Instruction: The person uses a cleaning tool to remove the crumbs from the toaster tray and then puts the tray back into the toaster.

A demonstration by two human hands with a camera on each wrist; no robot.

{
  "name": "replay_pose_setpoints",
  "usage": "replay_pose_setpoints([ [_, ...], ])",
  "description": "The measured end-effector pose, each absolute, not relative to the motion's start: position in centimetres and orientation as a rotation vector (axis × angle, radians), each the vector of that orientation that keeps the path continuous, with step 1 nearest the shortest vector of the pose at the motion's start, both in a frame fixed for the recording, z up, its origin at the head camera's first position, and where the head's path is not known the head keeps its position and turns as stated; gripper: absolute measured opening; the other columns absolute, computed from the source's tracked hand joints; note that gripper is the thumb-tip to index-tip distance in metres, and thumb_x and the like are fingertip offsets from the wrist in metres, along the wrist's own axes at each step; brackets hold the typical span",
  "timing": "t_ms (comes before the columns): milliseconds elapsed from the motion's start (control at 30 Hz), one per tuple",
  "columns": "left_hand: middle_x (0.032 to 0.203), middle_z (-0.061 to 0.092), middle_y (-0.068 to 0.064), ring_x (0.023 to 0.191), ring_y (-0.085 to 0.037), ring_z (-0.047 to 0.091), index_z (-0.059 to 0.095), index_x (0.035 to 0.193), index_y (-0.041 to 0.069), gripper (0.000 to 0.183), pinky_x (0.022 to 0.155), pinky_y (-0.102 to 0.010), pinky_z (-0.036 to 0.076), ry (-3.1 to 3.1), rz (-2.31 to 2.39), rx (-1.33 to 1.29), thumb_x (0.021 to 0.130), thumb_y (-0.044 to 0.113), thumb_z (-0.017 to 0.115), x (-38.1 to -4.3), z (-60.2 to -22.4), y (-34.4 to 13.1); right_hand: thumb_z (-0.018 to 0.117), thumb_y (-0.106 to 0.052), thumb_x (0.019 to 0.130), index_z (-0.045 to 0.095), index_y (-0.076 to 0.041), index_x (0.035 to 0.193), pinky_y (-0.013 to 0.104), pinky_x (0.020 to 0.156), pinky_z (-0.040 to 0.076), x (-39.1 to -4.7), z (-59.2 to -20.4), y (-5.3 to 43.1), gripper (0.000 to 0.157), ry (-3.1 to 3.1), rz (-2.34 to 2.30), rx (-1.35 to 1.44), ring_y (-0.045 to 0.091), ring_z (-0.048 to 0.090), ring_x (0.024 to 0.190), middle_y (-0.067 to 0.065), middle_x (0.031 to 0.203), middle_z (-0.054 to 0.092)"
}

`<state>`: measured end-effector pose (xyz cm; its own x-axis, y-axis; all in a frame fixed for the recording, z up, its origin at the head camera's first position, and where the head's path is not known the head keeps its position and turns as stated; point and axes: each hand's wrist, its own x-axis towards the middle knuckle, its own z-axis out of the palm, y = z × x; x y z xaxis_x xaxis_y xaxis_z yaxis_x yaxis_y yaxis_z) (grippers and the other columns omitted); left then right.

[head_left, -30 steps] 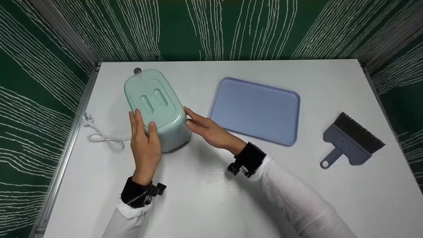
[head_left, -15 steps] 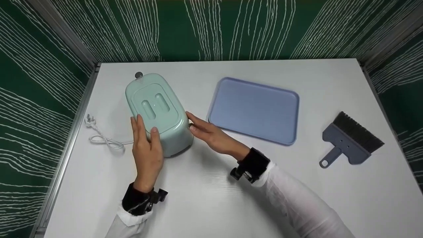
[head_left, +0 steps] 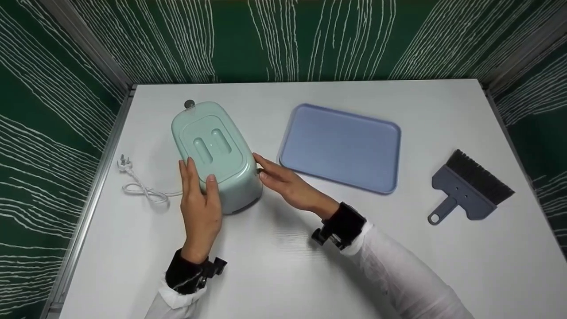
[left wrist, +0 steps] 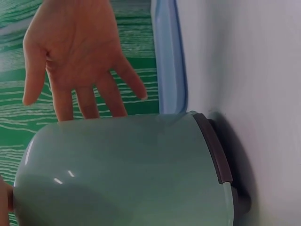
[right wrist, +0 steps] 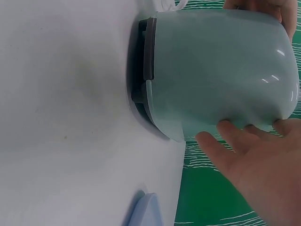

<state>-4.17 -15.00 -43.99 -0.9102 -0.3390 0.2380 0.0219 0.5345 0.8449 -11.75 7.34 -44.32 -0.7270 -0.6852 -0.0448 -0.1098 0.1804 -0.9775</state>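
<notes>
A mint-green toaster (head_left: pixel 211 144), its lid marked by two long recesses, stands at an angle on the left half of the white table. A grey knob (head_left: pixel 189 103) sticks out at its far end. My left hand (head_left: pixel 201 217) lies along its left side, fingers straight and thumb on the near edge of the lid. On the right side, my right hand (head_left: pixel 290 184) touches it with extended fingers. The right wrist view shows the fingertips of the right hand (right wrist: pixel 256 155) against the green wall. A dark strip (right wrist: pixel 150 49) runs along the toaster's bottom edge.
The toaster's white cord with its plug (head_left: pixel 125 163) lies loosely coiled on the left. A shallow blue tray (head_left: pixel 341 148) sits to the right of the toaster, close to my right hand. Farther right lies a grey brush (head_left: pixel 471 186) with black bristles. Green walls surround the table.
The toaster has slid a little toward me and slightly right, with both hands moving along on its sides. Its plug and cord have shifted the same way. Tray and brush stay put.
</notes>
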Motion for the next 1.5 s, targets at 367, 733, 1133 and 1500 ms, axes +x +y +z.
replay_pose_setpoints([
  [367, 0.172, 0.007, -0.022, 0.156, -0.034, 0.019, 0.023, 0.164, 0.001, 0.067, 0.121, -0.055, 0.031, -2.398, -1.340, 0.256, 0.112, 0.032, 0.048, -3.6, -44.1, -14.6, 0.045, -0.039, 0.112, 0.023, -0.022, 0.168, 0.043, 0.127, 0.022, -11.2, -44.4, 7.8, 0.062, 2.002, -1.577, -0.760, 0.017, 0.022, 0.157, -0.003, 0.172, 0.022],
  [733, 0.171, 0.009, -0.024, 0.156, -0.036, 0.019, 0.023, 0.163, -0.003, 0.067, 0.120, -0.058, 0.031, -2.398, -1.313, 0.231, 0.112, 0.031, 0.048, -3.2, -44.1, -14.3, 0.043, -0.036, 0.113, 0.021, -0.021, 0.168, 0.045, 0.128, 0.019, -10.7, -44.4, 8.1, 0.061, 1.990, -1.578, -0.744, 0.017, 0.018, 0.158, -0.001, 0.172, 0.021],
  [1133, 0.171, 0.010, -0.025, 0.155, -0.037, 0.021, 0.023, 0.164, -0.001, 0.067, 0.120, -0.058, 0.030, -2.409, -1.306, 0.254, 0.111, 0.032, 0.048, -3.0, -44.1, -14.2, 0.047, -0.036, 0.112, 0.026, -0.018, 0.167, 0.044, 0.126, 0.024, -10.5, -44.6, 8.0, 0.061, 1.955, -1.646, -0.717, 0.026, 0.026, 0.156, 0.001, 0.171, 0.025],
  [1500, 0.172, 0.010, -0.023, 0.156, -0.036, 0.019, 0.025, 0.164, 0.000, 0.066, 0.122, -0.056, 0.028, -2.411, -1.309, 0.262, 0.111, 0.031, 0.049, -3.1, -44.1, -14.3, 0.054, -0.029, 0.110, 0.038, 0.000, 0.160, 0.049, 0.116, 0.042, -10.1, -46.7, 7.1, 0.060, 1.981, -1.763, -0.479, 0.035, 0.047, 0.144, 0.018, 0.160, 0.044],
])
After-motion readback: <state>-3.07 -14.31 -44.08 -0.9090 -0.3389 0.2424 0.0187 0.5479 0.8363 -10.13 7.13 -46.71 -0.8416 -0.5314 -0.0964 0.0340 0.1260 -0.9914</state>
